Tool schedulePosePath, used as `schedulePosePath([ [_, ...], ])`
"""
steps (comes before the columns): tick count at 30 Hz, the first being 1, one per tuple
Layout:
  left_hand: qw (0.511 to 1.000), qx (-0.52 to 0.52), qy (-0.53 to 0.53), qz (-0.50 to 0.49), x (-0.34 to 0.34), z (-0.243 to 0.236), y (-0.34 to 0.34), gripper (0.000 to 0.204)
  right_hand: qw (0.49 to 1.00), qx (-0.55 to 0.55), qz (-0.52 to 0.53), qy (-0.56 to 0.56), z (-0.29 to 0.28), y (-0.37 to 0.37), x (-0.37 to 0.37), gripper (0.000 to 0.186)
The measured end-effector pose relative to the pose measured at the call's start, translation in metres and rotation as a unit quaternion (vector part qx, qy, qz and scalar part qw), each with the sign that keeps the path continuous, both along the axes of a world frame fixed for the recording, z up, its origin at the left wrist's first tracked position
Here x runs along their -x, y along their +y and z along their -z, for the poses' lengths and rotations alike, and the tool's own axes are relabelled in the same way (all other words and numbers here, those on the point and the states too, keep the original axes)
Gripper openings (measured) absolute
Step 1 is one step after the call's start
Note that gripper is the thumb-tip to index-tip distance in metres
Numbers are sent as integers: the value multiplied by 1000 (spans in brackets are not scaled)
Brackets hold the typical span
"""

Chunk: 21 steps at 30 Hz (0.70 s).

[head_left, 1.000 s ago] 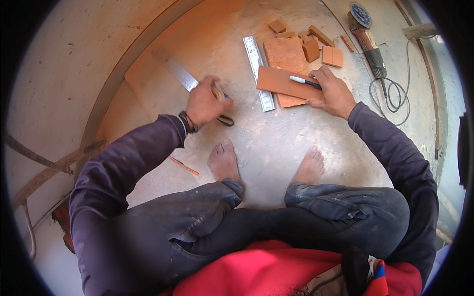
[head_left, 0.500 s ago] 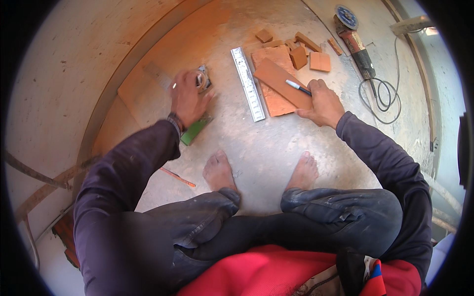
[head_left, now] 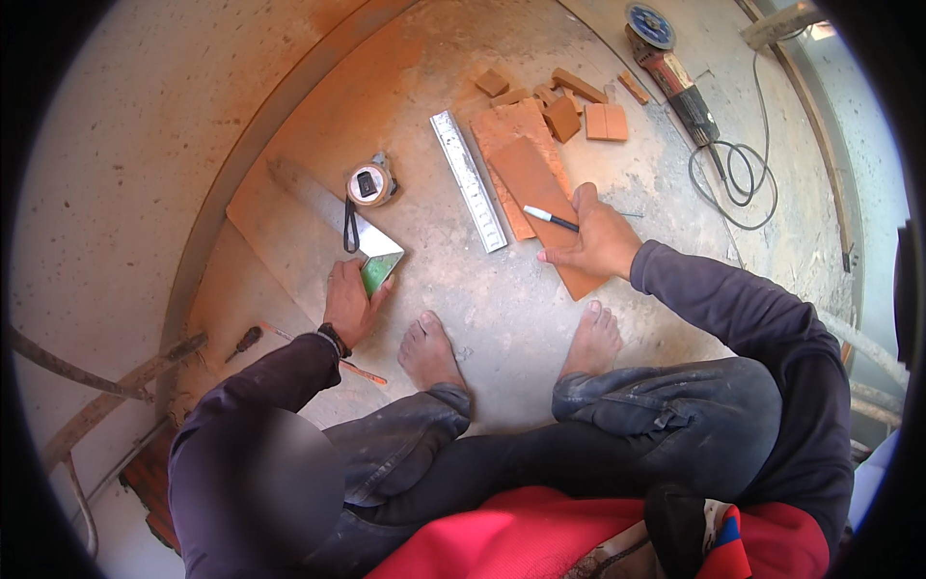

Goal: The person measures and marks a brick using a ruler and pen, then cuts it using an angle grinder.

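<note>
On the left, my left hand (head_left: 353, 301) is closed around the green handle (head_left: 380, 274) of a try square, whose metal blade (head_left: 323, 205) lies on the floor and points to the far left. A round tape measure (head_left: 370, 182) with a black strap sits beside that blade. My right hand (head_left: 600, 239) grips a long terracotta tile (head_left: 529, 172), thumb and fingers at its near part. A white-and-black marker pen (head_left: 552, 218) lies across the tile, its dark end at the same hand. Under the tile is a rougher orange slab (head_left: 511, 124).
A metal ruler (head_left: 469, 181) lies left of the slab. Cut tile pieces (head_left: 562, 120) are scattered behind it. An angle grinder (head_left: 675, 82) with a coiled cord rests at the far right. Near my left forearm are a screwdriver (head_left: 245, 342) and a thin orange stick (head_left: 363, 371).
My left hand has moved from the tape measure, now uncovered, toward me onto the square's handle. My right hand has drawn the tile and marker nearer, partly off the slab.
</note>
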<state>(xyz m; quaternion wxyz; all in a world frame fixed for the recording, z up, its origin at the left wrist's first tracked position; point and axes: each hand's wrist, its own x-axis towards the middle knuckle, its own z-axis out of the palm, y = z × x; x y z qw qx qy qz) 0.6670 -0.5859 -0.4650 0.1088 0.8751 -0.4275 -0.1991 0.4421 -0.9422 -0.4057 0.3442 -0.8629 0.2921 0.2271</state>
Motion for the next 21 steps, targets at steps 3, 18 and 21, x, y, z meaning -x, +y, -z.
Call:
schedulePosePath([
  [3,997,67,27,-4,18,-20,17,43,999,-38,-2,7,-5,-1,-4,90],
  [18,959,254,91,86,54,-107,-91,44,951,-202,232,-32,9,18,15,55],
  [21,961,239,103,92,59,-106,-99,46,954,-186,232,-43,17,14,19,53],
])
